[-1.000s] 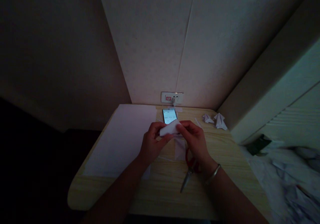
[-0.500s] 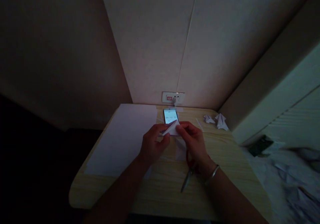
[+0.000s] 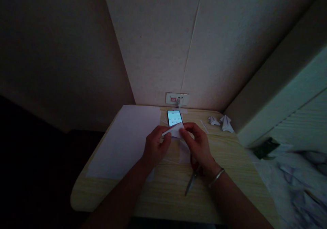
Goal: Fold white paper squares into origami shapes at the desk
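Between my two hands is a small folded piece of white paper (image 3: 176,131), held above the table. My left hand (image 3: 156,143) pinches its left end between thumb and fingers. On the other side my right hand (image 3: 198,142) grips the right edge, thumb on top and fingers behind. Just beyond the paper lies a phone (image 3: 174,117) with a lit timer screen, its lower part hidden. Under my right wrist rest scissors (image 3: 192,181) with red handles, partly covered. A loose paper piece (image 3: 184,152) lies below the hands.
White paper sheets (image 3: 125,140) cover the left of the wooden table (image 3: 168,198). Two folded paper figures (image 3: 226,123) (image 3: 213,120) stand at the back right. A wall socket (image 3: 177,99) with a plug is behind the phone. Thin paper strips (image 3: 204,126) lie about.
The paper's left part has been turned between my fingers, and its upper edge now shows as a narrow fold. My left thumb has shifted slightly left. Both hands keep their hold.
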`<control>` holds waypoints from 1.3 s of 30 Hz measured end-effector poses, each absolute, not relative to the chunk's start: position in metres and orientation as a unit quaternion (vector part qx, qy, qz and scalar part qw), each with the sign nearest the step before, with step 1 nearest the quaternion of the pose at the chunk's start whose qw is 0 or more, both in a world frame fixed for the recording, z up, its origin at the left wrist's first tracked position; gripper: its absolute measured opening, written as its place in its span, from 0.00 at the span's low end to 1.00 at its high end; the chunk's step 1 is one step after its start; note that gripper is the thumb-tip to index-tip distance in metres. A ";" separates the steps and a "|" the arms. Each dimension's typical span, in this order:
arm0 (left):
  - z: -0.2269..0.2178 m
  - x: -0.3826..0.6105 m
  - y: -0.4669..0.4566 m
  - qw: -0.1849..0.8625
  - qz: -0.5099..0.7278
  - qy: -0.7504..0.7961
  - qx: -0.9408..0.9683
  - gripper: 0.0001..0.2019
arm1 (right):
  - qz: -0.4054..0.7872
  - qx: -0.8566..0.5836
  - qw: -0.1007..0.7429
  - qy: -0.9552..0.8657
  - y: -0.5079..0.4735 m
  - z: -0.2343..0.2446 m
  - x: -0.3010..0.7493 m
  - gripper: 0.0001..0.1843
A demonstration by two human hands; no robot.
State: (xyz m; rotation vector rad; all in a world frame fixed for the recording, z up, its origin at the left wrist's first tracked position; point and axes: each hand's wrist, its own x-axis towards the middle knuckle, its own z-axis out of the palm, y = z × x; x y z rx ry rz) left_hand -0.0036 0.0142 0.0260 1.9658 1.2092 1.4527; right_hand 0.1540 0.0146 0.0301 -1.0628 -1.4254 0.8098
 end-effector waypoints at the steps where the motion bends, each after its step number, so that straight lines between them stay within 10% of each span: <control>1: 0.026 -0.004 0.014 0.196 0.513 0.430 0.717 0.07 | 0.326 -0.449 0.562 -0.614 0.014 0.032 0.155 0.09; 10: 0.025 -0.009 0.018 0.195 0.497 0.380 0.755 0.07 | 0.285 -0.399 0.470 -0.734 0.017 0.042 0.168 0.07; 21: 0.021 -0.002 0.022 0.525 0.484 0.385 0.585 0.16 | 0.430 -0.462 0.548 -0.549 0.023 0.039 0.166 0.08; 39: 0.028 -0.004 0.020 0.472 0.511 0.486 0.528 0.13 | 0.497 -0.450 0.465 -0.579 0.020 0.036 0.159 0.12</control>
